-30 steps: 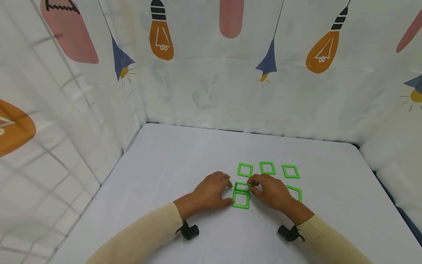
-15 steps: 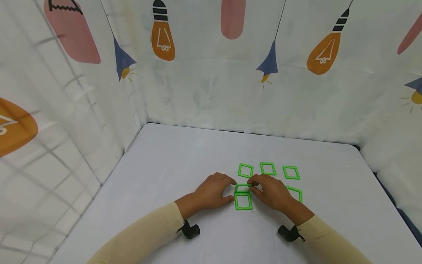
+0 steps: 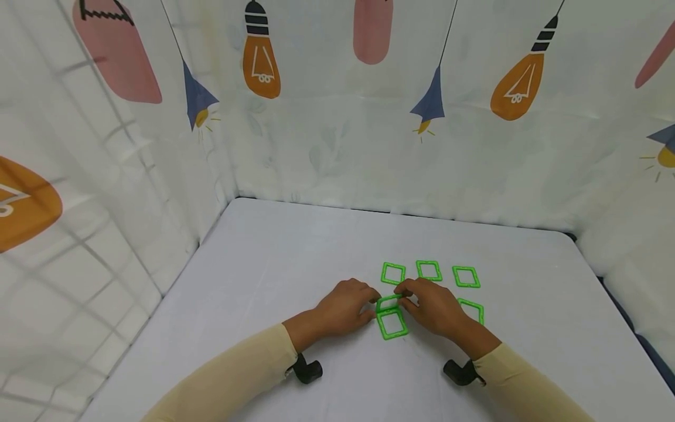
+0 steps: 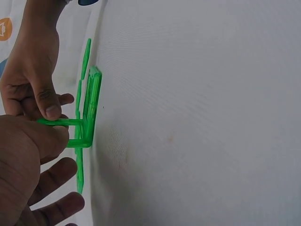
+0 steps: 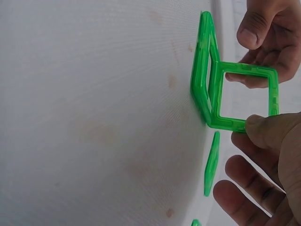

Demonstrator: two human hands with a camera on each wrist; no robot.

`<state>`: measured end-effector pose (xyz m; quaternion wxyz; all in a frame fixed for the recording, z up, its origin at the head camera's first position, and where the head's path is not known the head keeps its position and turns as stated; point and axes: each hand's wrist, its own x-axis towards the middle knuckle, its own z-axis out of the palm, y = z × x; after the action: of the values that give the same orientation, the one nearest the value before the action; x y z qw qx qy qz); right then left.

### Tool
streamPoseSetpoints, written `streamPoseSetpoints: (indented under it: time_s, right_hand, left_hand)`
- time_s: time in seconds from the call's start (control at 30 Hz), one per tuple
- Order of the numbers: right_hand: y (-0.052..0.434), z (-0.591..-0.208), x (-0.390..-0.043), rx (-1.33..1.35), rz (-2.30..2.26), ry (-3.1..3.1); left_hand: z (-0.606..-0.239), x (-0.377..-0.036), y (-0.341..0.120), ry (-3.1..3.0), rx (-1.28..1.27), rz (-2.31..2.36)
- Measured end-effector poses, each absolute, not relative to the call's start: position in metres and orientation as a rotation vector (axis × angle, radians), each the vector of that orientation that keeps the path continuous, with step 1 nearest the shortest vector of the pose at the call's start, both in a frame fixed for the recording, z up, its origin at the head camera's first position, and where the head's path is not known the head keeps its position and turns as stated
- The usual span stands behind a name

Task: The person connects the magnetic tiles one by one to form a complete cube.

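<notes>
Two green square magnetic tiles meet edge to edge at an angle. The lower tile [image 3: 392, 336] lies flat on the table, while the raised tile [image 5: 274, 94] stands up from its far edge. My right hand [image 3: 435, 308] pinches the raised tile's right side between thumb [image 5: 263, 126] and index finger, its other fingers loosely bent. At the left side of the pair is my left hand [image 3: 345, 308], thumb and fingers apart, fingertips right by the raised tile. In the right wrist view, the left thumb [image 5: 250, 37] stands away from that tile.
Three loose green tiles lie in a row beyond the hands: a left one [image 3: 392, 273], a middle one [image 3: 437, 271] and a right one [image 3: 478, 278]. Another tile [image 3: 481, 310] is partly hidden behind the right hand. White printed curtains [image 3: 337, 152] surround the white table [image 3: 274, 246].
The joined pair has turned slightly, its near tile swinging right and toward me. My left hand has moved a little right, closer to the pair. The right hand keeps its pinch, nearly still.
</notes>
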<state>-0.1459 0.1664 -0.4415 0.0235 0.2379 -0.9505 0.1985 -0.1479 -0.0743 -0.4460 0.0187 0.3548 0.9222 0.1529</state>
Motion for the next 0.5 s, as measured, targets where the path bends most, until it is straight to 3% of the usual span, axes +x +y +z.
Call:
streamPoseSetpoints:
  time_s: [0.5]
  right_hand:
    - [0.1611,-0.441,-0.1487,0.739,0.639,-2.963]
  left_hand:
    - [-0.445,-0.1446,-0.0724,2.834,1.15,0.47]
